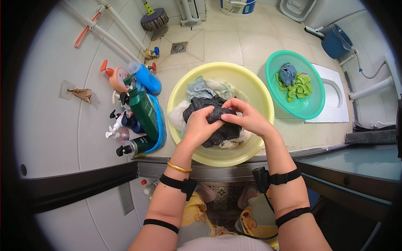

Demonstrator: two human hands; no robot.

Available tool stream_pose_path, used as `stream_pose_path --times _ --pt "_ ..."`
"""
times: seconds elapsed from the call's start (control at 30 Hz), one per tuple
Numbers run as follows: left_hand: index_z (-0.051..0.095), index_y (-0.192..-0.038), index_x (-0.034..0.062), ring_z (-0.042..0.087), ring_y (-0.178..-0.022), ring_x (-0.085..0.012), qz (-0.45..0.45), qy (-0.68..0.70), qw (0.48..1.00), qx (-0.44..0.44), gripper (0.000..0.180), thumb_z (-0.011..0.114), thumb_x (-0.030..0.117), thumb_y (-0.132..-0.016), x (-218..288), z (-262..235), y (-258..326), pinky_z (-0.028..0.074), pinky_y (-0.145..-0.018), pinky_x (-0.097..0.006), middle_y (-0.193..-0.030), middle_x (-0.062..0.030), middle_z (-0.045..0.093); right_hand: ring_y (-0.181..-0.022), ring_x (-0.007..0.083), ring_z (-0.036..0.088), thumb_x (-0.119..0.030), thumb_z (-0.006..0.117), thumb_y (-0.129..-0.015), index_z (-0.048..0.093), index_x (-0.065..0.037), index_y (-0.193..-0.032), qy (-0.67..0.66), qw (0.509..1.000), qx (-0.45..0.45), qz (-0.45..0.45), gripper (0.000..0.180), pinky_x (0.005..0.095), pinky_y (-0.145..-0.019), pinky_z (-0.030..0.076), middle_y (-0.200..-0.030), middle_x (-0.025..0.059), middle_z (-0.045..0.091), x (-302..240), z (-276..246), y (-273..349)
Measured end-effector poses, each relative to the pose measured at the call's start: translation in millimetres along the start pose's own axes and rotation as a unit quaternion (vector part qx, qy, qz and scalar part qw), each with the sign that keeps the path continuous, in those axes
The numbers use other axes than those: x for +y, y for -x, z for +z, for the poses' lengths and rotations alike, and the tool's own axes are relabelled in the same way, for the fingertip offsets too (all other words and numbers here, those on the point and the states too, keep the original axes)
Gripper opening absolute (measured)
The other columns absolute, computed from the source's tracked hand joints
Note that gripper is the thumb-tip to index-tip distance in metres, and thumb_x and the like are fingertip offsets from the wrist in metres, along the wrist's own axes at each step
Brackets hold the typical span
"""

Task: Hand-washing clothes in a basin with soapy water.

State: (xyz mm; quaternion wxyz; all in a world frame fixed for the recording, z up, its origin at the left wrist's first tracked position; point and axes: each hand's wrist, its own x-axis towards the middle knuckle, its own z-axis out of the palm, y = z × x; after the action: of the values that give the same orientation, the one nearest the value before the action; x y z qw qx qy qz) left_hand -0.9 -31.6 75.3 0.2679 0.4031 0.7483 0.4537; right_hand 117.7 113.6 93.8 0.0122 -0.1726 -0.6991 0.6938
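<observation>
Both my hands are over a pale yellow basin (pixel 222 160), gripping a wet black garment (pixel 222 133) whose exact kind I cannot tell. My left hand (pixel 202 126) pinches its bunched fabric between thumb and fingers. Close beside it, my right hand (pixel 248 117) also has thumb and fingers closed on the raised fold. Other wet laundry lies around the black cloth: a grey-blue piece (pixel 200 88) behind it, a white piece (pixel 179 116) at the left, and pale cloth partly covered by the black one.
A turquoise basin (pixel 312 108) at the right holds a lime-green cloth (pixel 303 87) and a grey-blue one (pixel 287 74), beside a white squat toilet (pixel 341 106). At left, a blue basket (pixel 161 131) is full of bottles. A dark door track (pixel 243 169) runs in front; a floor drain (pixel 179 47) lies behind.
</observation>
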Motion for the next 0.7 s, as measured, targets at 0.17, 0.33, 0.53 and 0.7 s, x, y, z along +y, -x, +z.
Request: stream_pose_path --times 0.17,0.33,0.53,0.7 --pt "0.052 -0.092 0.0044 0.054 -0.083 -0.01 -0.066 0.327 0.942 0.033 0.021 0.06 0.003 -0.073 8 -15 0 0.044 -0.076 -0.024 -0.086 -0.0009 0.057 -0.083 0.0108 0.05 -0.016 0.07 -0.076 0.056 -0.006 -0.093 0.047 0.998 -0.029 0.007 0.024 0.0262 -0.077 0.041 -0.083 0.0002 0.055 26 -4 1" --pt "0.048 -0.09 0.0068 0.05 -0.08 -0.0076 -0.048 0.385 0.92 0.05 0.022 0.06 0.001 -0.073 17 -22 -3 0.042 -0.074 -0.022 -0.085 0.0008 0.053 -0.082 0.0153 0.051 -0.01 0.07 -0.07 0.051 -0.004 -0.088 0.102 0.99 0.082 -0.047 0.027 0.0272 -0.077 0.041 -0.08 0.0043 0.053 59 -18 -6" --pt "0.049 -0.076 0.0068 0.042 -0.062 -0.0153 0.045 -0.106 0.987 0.109 0.028 0.073 0.015 -0.065 11 -37 1 0.035 -0.063 -0.03 -0.066 -0.0008 0.045 -0.084 0.0097 0.05 0.002 0.061 -0.073 0.05 -0.007 -0.089 -0.1 0.987 0.12 -0.021 0.021 0.0242 -0.079 0.04 -0.085 -0.0014 0.053 8 -38 1" --pt "0.047 -0.071 0.0072 0.041 -0.062 -0.019 0.037 -0.116 0.991 0.058 0.032 0.076 0.019 -0.063 16 -33 1 0.033 -0.066 -0.034 -0.064 -0.0027 0.042 -0.094 0.0103 0.052 -0.002 0.05 -0.083 0.053 -0.005 -0.102 -0.266 0.961 0.073 -0.018 0.019 0.0266 -0.087 0.04 -0.095 0.0007 0.057 2 -37 2"
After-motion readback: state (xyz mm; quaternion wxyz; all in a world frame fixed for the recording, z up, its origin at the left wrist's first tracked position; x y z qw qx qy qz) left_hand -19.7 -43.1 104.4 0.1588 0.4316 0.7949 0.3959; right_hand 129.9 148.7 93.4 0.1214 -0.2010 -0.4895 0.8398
